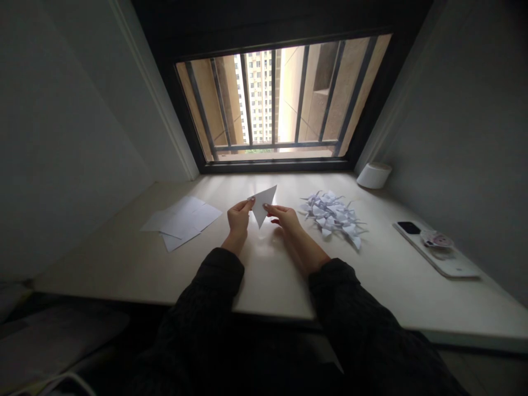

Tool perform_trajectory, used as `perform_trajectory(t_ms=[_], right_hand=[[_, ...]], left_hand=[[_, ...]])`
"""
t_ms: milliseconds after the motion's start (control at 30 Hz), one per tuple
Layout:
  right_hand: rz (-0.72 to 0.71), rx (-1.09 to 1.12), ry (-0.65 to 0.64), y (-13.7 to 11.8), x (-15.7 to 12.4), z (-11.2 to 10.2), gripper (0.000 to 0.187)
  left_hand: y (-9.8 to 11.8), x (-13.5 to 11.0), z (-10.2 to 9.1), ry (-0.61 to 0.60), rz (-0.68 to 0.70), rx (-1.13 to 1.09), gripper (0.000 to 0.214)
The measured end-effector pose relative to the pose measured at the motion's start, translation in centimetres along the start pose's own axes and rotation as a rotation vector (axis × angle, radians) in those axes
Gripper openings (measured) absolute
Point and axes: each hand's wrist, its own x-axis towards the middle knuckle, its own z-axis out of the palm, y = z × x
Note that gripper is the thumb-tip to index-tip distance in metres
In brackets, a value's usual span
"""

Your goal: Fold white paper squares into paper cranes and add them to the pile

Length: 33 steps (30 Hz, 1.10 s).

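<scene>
A piece of white paper [264, 201], folded into a pointed, roughly triangular shape, is held up over the middle of the white sill. My left hand [239, 216] pinches its left edge between thumb and fingers. On the right edge, my right hand [285, 215] grips it the same way, its lower fingers curled beneath. One point of the paper aims down and another up to the right. Right of my hands lies a heap of folded paper cranes [332, 214]. To the left, several flat white paper sheets [190, 217] overlap in a loose stack.
A phone [437, 250] with a round grip on its back lies at the right of the sill [136, 269]. A white cup-like object [374, 175] stands in the back right corner. Behind is a barred window [272, 104]; walls close in both sides.
</scene>
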Motion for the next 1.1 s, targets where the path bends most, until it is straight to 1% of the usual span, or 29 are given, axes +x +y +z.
perform_trajectory(t_ms=[167,233,367,467,600,667,733,833,900,933,1000,1100], right_hand=[[0.025,0.0,-0.152,-0.4,0.2,-0.7,0.037],[0.004,-0.039,-0.172,-0.6,0.2,-1.0,0.037],[-0.063,-0.135,-0.107,-0.8,0.1,-1.2,0.038],[-0.086,-0.158,-0.097,-0.6,-0.1,-0.9,0.036],[-0.094,-0.15,-0.091,-0.3,-0.3,-0.3,0.036],[-0.103,-0.133,-0.085,-0.1,-0.2,-0.1,0.037],[-0.112,-0.101,-0.069,-0.1,-0.1,-0.1,0.037],[-0.099,-0.02,-0.003,-0.1,0.1,-0.1,0.036],[-0.069,0.053,0.054,-0.1,0.1,-0.2,0.036],[-0.051,0.088,0.077,-0.2,0.1,-0.2,0.035],[-0.026,0.138,0.093,-0.2,0.1,-0.3,0.035],[-0.014,0.147,0.092,-0.2,0.0,-0.3,0.034]], left_hand=[[-0.1,0.2,-0.2,0.006,-0.016,0.029,0.033],[-0.1,0.2,-0.2,-0.005,-0.008,0.046,0.032],[-0.2,0.1,-0.3,-0.041,0.049,0.09,0.03],[-0.2,0.1,-0.3,-0.056,0.095,0.1,0.03],[0.0,0.0,-0.2,-0.094,0.108,0.015,0.035],[0.3,-0.1,0.0,-0.138,0.087,-0.039,0.036],[0.4,-0.2,0.1,-0.21,0.054,-0.067,0.039],[0.2,-0.3,0.3,-0.321,0.035,-0.064,0.046],[-0.2,-0.2,0.3,-0.371,0.051,-0.033,0.044],[-0.4,-0.2,0.2,-0.389,0.06,-0.003,0.042],[-0.7,0.0,0.0,-0.387,0.057,0.053,0.041],[-0.8,0.0,-0.2,-0.379,0.005,0.09,0.041]])
